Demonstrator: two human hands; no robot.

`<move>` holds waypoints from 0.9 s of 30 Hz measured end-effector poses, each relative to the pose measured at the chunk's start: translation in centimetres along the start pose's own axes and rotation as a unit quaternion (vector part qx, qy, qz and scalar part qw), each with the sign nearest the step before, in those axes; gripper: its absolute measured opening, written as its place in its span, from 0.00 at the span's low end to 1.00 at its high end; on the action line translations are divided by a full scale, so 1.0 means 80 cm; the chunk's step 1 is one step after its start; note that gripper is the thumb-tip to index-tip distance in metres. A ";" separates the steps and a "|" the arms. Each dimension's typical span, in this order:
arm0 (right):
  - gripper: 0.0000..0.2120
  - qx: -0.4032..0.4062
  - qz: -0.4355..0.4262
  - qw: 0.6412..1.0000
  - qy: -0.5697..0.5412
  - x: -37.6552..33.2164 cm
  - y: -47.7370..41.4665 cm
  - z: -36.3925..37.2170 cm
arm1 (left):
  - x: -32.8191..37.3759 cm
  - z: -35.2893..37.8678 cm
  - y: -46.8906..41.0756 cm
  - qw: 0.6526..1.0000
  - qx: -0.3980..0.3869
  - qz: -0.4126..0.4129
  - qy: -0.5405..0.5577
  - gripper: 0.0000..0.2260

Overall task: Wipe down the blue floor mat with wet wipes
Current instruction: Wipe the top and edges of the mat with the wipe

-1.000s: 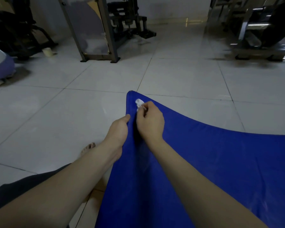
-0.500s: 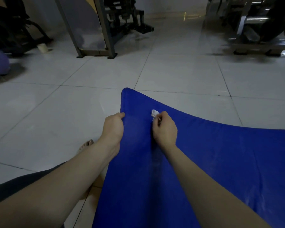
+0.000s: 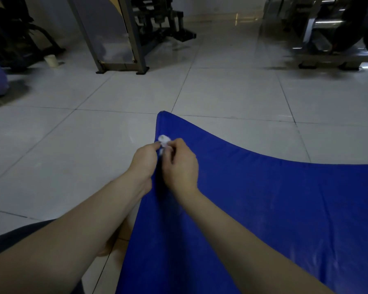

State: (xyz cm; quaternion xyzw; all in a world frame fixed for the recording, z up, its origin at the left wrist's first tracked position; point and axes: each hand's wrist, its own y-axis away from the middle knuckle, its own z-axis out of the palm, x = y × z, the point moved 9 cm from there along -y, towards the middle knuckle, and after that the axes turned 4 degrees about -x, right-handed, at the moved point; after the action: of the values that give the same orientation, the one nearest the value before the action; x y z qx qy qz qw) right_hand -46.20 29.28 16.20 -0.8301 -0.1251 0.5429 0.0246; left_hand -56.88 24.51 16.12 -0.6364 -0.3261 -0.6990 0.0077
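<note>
A pale tiled floor [image 3: 72,155] fills most of the view, with a grey metal machine frame [image 3: 119,39] standing at the far left and more gym equipment [image 3: 327,35] at the far right. The blue floor mat [image 3: 263,209] lies across the lower right of the floor, its far left corner pointing away from the person and its left edge running back toward their leg. Both forearms reach out over that left edge and meet just short of the corner. The right hand [image 3: 182,164] is curled, its fingertips pinching a crumpled white wet wipe [image 3: 164,140] that sits just above the mat surface; the left hand [image 3: 146,159] comes in from the side and its thumb and forefinger appear to nip the same wad. This looks like a pause in the wiping to refold or bunch the wipe rather than a stroke. The next move likely calls for one hand to let go and pin the mat's edge while the other presses the wipe flat onto the corner. A small pale cup [image 3: 51,60] stands far off at left.
</note>
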 end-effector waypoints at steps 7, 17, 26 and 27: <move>0.16 0.032 -0.114 0.985 0.123 -0.025 -0.002 -0.007 | -0.002 0.001 -0.009 1.000 0.001 -0.017 0.021 0.11; 0.13 0.024 0.173 0.973 0.150 0.223 0.005 -0.057 | -0.007 -0.002 -0.028 0.999 0.006 -0.041 0.026 0.10; 0.13 0.042 0.144 0.989 -0.007 0.117 -0.008 -0.020 | -0.004 0.001 -0.034 0.996 -0.057 -0.066 0.000 0.14; 0.11 0.037 0.132 0.990 -0.021 0.100 -0.006 -0.016 | -0.004 0.001 -0.034 0.996 -0.063 -0.069 -0.005 0.15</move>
State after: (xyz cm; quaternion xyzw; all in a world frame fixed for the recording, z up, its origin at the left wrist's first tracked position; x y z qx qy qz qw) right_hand -42.11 31.78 9.64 -0.8262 0.0055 0.5630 -0.0192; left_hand -57.90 26.58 14.64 -0.6152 -0.3246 -0.7138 -0.0822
